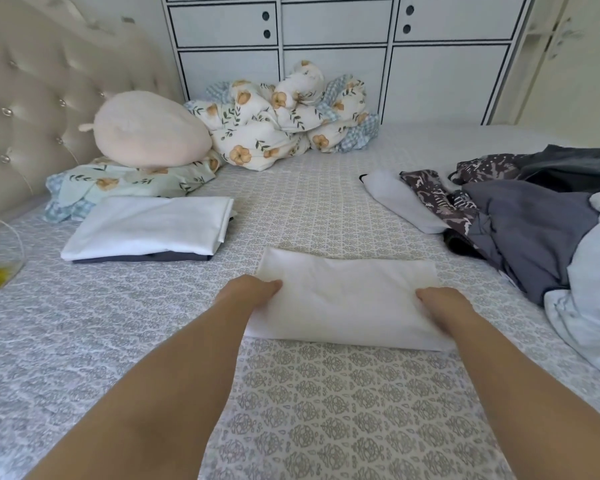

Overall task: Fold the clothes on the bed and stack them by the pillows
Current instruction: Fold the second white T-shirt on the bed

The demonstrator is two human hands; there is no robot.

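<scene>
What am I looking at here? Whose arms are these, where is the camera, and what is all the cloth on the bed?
There is no machine: a person wears a camera on the head, looking down at their own arms. The left hand and right hand each grip an end of a folded white garment lying on the bed. To the left, by the pillows, sits a finished stack of folded clothes. On the right lies a pile of unfolded clothes. A bunched floral quilt sits by the cupboards.

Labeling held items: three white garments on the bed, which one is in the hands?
The white cloth nearest the camera: left hand and right hand grip its ends. The stack's white top and rolled white piece lie untouched.
</scene>
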